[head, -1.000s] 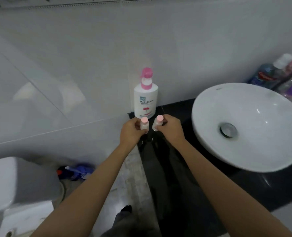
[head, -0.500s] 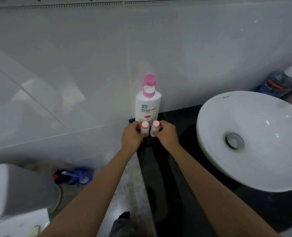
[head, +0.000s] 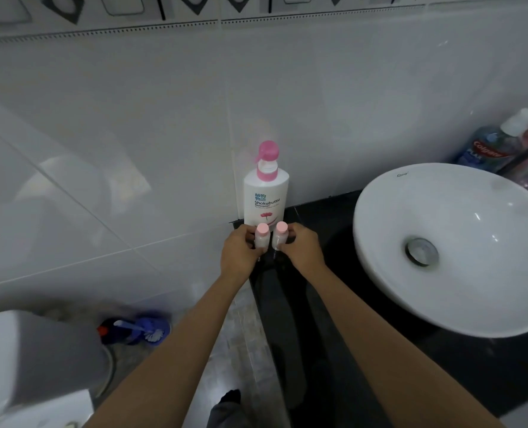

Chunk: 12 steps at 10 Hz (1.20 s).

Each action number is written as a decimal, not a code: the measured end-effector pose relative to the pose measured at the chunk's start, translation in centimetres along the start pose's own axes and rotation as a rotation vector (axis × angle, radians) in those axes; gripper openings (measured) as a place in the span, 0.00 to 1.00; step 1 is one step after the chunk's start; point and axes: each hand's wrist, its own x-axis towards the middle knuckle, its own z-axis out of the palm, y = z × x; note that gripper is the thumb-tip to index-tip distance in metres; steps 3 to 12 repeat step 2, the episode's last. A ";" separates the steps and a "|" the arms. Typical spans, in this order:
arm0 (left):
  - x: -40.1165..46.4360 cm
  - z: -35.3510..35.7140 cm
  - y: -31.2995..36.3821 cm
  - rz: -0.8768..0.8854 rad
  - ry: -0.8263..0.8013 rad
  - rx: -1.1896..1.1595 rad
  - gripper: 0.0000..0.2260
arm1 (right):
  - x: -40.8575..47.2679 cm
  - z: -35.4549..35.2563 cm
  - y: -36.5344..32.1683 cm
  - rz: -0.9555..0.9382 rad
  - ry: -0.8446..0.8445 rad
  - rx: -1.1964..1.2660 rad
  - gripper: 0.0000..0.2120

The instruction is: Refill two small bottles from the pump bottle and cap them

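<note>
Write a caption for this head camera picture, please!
Two hands hold pink-capped small bottles before a white pump bottle.

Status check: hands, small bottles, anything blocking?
Left hand grips left small bottle, right hand grips right small bottle. Both capped pink, upright on counter before pump bottle. Nothing blocking.

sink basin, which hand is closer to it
Right. The right hand is beside the sink basin, holding one small bottle; the left hand is farther off.

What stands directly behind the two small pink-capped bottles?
The pump bottle stands behind the two small bottles, against the wall. Its base is covered by them and by the left hand and right hand.
</note>
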 end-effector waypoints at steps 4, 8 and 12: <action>-0.5 -0.3 0.3 -0.005 -0.022 0.022 0.17 | -0.9 -0.4 -0.5 0.005 -0.010 -0.024 0.17; -0.5 -0.3 0.3 -0.005 -0.022 0.022 0.17 | -0.9 -0.4 -0.5 0.005 -0.010 -0.024 0.17; -0.5 -0.3 0.3 -0.005 -0.022 0.022 0.17 | -0.9 -0.4 -0.5 0.005 -0.010 -0.024 0.17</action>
